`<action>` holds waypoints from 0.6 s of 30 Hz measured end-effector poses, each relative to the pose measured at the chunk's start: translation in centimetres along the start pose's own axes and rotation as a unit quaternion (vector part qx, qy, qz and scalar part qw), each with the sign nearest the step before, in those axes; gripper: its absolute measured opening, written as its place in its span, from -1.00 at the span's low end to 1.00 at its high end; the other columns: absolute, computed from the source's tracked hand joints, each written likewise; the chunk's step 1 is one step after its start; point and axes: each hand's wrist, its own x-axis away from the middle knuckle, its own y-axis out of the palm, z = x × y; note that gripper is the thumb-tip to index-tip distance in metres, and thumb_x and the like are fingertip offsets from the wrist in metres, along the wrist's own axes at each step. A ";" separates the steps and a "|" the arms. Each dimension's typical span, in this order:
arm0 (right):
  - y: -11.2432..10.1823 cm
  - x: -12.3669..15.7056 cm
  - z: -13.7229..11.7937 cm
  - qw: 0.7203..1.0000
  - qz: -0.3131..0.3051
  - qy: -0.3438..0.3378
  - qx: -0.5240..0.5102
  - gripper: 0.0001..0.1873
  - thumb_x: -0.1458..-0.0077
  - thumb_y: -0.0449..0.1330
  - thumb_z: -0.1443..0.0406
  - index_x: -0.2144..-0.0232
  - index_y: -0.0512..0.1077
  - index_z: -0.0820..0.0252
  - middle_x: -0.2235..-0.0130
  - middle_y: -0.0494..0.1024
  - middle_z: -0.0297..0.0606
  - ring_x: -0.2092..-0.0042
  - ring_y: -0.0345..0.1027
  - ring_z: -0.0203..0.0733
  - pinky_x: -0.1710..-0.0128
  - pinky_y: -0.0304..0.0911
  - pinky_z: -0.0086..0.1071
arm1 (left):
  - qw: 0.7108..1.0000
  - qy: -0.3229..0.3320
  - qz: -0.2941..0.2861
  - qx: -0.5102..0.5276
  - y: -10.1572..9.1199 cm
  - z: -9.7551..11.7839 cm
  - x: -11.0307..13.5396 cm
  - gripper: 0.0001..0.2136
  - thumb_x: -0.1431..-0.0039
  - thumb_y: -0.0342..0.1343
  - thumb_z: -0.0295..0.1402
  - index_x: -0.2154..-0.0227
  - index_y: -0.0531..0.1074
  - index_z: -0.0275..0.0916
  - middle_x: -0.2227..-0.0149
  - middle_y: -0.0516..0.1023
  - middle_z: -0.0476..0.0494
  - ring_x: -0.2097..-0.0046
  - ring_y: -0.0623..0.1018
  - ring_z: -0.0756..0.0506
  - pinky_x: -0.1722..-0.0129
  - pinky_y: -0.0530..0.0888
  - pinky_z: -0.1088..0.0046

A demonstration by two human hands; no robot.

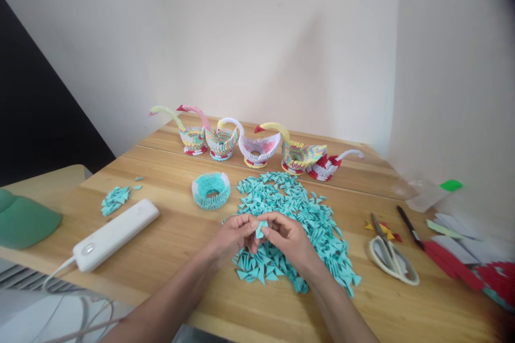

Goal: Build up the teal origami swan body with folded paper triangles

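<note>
Pale walls (277, 37) rise behind a wooden table (177, 257), seen from above and behind my own two bare hands; my left hand (240, 231) and my right hand (287, 237) meet near the table's middle, the fingertips of both closed on one small folded turquoise paper piece (260, 229), pinched between them; some of my fingers hide behind it.

Under my grip and spreading to its right and beyond lies a broad heap of turquoise triangles (319, 230), loosely overlapping; left of my grip and a little farther off sits a round turquoise ring (211, 202) with a hollow centre and pale patches on its wall; well to the left lie a smaller cluster of triangles (115, 200) and, nearer me, a white oblong device (116, 235) with a cable (59, 267).

Beyond my grip stands a row of five paper swans (261, 144), their necks curved, in mixed colours; to the right of my grip, past the heap, are scissors (390, 260) with pale handles, yellow and red scraps (386, 229) and a black pen (410, 226).
</note>
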 end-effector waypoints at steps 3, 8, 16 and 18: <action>-0.1 0.0 0.2 1.000 -0.001 -0.004 0.005 -0.71 -0.08 0.22 0.16 0.18 0.47 0.21 0.45 0.56 -0.31 0.38 0.45 -0.21 0.30 0.33 -0.34 | 1.000 0.001 0.000 0.000 -0.1 -0.1 -0.1 -0.59 0.09 0.30 -0.04 0.52 0.30 -0.29 0.63 0.41 0.02 0.63 0.40 0.08 0.58 0.31 0.56; -0.1 0.0 0.5 1.000 -0.006 -0.010 0.005 -0.71 -0.10 0.21 0.17 0.17 0.46 0.21 0.44 0.56 -0.30 0.38 0.45 -0.20 0.29 0.34 -0.32 | 1.000 0.003 0.007 -0.010 0.0 -0.2 -0.2 -0.58 0.11 0.30 -0.02 0.53 0.29 -0.28 0.65 0.40 0.04 0.64 0.38 0.07 0.60 0.29 0.56; 0.3 0.0 -0.1 0.986 0.070 -0.044 0.145 -0.83 -0.06 0.15 0.26 0.29 0.49 0.17 0.44 0.51 -0.32 0.40 0.36 -0.23 0.37 0.30 -0.40 | 0.980 0.063 0.079 -0.174 0.0 0.1 -0.1 -0.57 0.06 0.21 0.05 0.54 0.33 -0.28 0.65 0.40 0.02 0.61 0.37 0.05 0.55 0.32 0.53; 0.4 0.0 -0.3 0.977 0.095 -0.062 0.178 -0.85 -0.05 0.14 0.27 0.33 0.48 0.16 0.42 0.52 -0.31 0.39 0.37 -0.21 0.35 0.29 -0.38 | 0.971 0.082 0.100 -0.202 0.1 0.0 -0.1 -0.60 0.02 0.19 0.01 0.51 0.35 -0.28 0.64 0.39 0.02 0.59 0.37 0.03 0.54 0.33 0.52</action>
